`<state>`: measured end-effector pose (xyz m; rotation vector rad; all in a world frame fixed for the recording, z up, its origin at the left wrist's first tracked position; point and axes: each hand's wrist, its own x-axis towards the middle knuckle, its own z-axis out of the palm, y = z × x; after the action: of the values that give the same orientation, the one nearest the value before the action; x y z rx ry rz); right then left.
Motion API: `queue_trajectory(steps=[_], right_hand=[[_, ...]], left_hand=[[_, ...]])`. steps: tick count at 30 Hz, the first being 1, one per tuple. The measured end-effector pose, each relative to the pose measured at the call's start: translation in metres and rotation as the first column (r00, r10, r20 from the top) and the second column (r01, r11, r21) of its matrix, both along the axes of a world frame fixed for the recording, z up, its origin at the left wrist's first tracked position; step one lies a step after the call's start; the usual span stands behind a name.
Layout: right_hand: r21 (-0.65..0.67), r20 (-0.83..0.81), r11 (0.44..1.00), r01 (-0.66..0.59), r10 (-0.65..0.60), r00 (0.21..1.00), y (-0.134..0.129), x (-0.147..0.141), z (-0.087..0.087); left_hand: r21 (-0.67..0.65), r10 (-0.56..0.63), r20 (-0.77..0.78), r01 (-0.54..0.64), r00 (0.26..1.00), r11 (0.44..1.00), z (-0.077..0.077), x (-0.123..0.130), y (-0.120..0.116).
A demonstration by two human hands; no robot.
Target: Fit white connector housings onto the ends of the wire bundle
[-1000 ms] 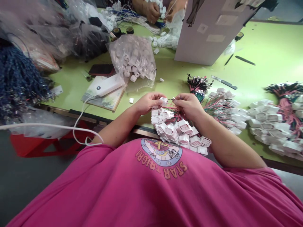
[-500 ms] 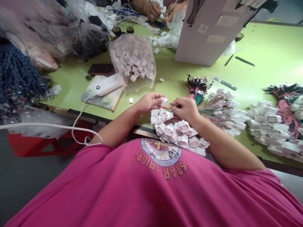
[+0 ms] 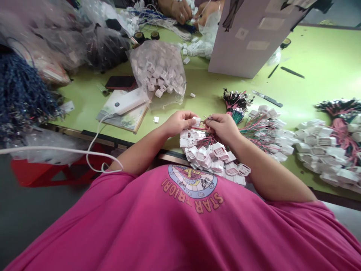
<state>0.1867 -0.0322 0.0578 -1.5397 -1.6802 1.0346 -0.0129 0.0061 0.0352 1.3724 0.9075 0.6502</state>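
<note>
Between the thumb and fingers of my left hand (image 3: 180, 123) is a small white connector housing (image 3: 196, 121). Just to its right, my right hand (image 3: 221, 126) pinches a thin wire with a metal terminal (image 3: 207, 118) at its tip, close to the housing. Under both hands lies a pile of white connectors (image 3: 213, 156) on pink and green wires, along the table's front edge. Behind my right hand stands a wire bundle with black and bare metal ends (image 3: 236, 101). More wired connectors (image 3: 270, 130) spread to the right of my wrist.
A clear bag of white housings (image 3: 159, 73) sits beyond my hands. Left of it are a white power bank (image 3: 132, 101) on a booklet, and a phone (image 3: 120, 82). A utility knife (image 3: 267, 98) lies behind the wires. Across the table, another person's hands (image 3: 182, 11) work beside a grey box (image 3: 239, 41).
My right hand has shifted slightly, and the terminal tips in its fingers now show more plainly, angled upward. The left hand keeps the housing in nearly the same place.
</note>
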Motion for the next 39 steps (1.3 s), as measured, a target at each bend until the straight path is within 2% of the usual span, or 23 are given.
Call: queue_trajectory(steps=[2,9,13,19,24,27,31,36,39], right_hand=[[-0.011,0.001,1.0,0.019,-0.019,1.0,0.0,-0.001,0.0],[0.089,0.088,0.996,0.006,-0.014,0.996,-0.004,-0.008,0.0],[0.068,0.073,0.998,0.004,-0.009,0.997,-0.003,-0.008,0.002],[0.027,0.032,1.0,-0.001,0.0,0.999,-0.002,-0.007,0.002],[0.035,0.068,0.999,-0.021,0.018,0.998,-0.002,-0.008,0.001],[0.025,0.064,1.0,-0.006,0.005,0.998,-0.001,-0.007,0.001],[-0.018,0.008,1.0,0.003,-0.003,1.0,0.0,-0.005,-0.001],[0.028,0.113,1.0,-0.001,-0.002,0.994,0.002,-0.007,-0.004],[0.021,0.044,1.0,-0.011,0.01,0.999,-0.001,-0.007,-0.004]], left_hand=[[-0.006,0.001,0.001,-0.001,1.0,1.0,0.0,0.0,0.0],[0.046,-0.045,-0.03,0.046,0.999,0.998,0.004,0.0,0.001],[0.119,-0.075,-0.061,0.082,0.995,0.989,0.01,-0.002,0.001],[0.286,-0.073,-0.235,0.141,0.969,0.948,0.019,-0.001,-0.001],[0.227,-0.113,-0.19,0.155,0.975,0.961,0.011,0.002,0.0],[0.24,-0.086,-0.174,0.127,0.981,0.962,0.009,0.002,0.001],[0.293,-0.032,-0.226,0.099,0.974,0.951,0.013,0.003,0.001],[0.319,-0.032,-0.25,0.114,0.968,0.941,0.016,0.006,0.001],[0.408,-0.012,-0.334,0.156,0.942,0.9,0.025,0.002,-0.003]])
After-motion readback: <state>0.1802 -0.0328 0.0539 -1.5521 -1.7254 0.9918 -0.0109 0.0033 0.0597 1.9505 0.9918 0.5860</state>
